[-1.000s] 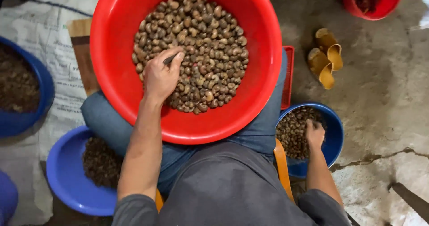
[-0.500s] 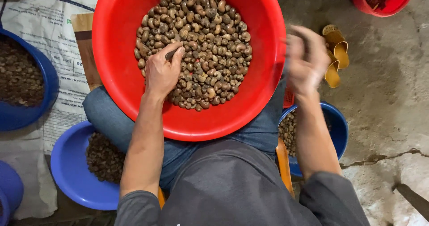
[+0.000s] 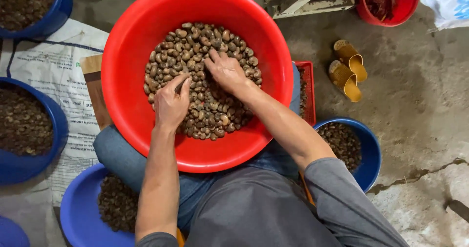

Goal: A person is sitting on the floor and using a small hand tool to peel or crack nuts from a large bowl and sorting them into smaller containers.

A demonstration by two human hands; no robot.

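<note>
A big red basin (image 3: 132, 110) rests on my lap, holding a heap of brown nuts in their shells (image 3: 205, 115). My left hand (image 3: 170, 104) lies on the left side of the heap, thumb and fingers pinched on a dark nut (image 3: 181, 85). My right hand (image 3: 225, 71) reaches in from the right and lies flat on the nuts, its fingers apart and touching the top of the heap. Both forearms cross the basin's near rim.
A blue bowl of dark nuts (image 3: 367, 149) stands at my right knee, another (image 3: 80, 210) at my left knee. Two more blue basins (image 3: 49, 159) (image 3: 58, 12) sit at left on a printed sack (image 3: 53, 76). Yellow sandals (image 3: 347, 73), a small red bucket (image 3: 408, 5), cracked concrete at right.
My right hand has come up out of the blue bowl at my right knee and gone into the red basin onto the nuts. My left hand stays on the heap.
</note>
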